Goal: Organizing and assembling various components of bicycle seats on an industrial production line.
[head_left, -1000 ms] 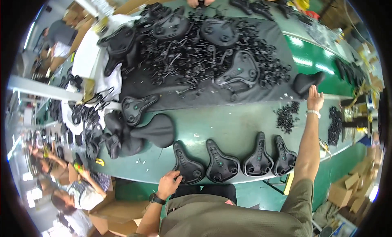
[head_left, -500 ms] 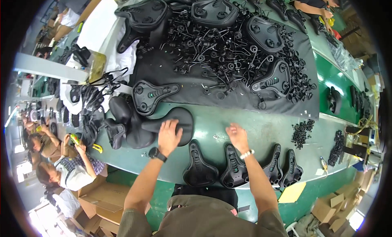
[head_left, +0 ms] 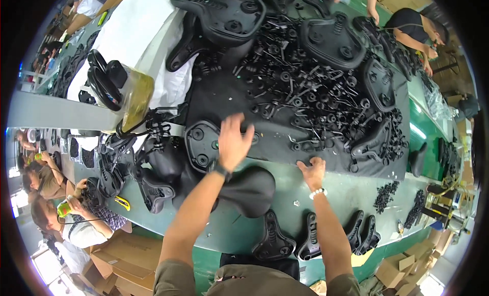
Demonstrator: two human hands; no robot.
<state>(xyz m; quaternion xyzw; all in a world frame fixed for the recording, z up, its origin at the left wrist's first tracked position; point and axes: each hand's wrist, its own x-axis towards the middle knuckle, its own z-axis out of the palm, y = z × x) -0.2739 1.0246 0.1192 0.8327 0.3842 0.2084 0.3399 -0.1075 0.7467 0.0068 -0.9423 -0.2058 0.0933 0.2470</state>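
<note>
We are listing: left hand [head_left: 235, 144], spread, over a bicycle saddle [head_left: 199, 143], presumably upturned for underside access; right hand [head_left: 313, 173], loosely spread, near black mat [head_left: 219, 100].

Your left hand [head_left: 235, 142] is over an upturned seat [head_left: 196, 135] at the near left of the cloth [head_left: 214, 100]; your right hand [head_left: 313, 172] is by the cloth's near edge. Beyond both, loose parts [head_left: 300, 92] lie heaped on the cloth. Nearer you, a row of seats [head_left: 273, 237] lines the edge of the table [head_left: 293, 184], with small pieces [head_left: 387, 196] farther right.
</note>
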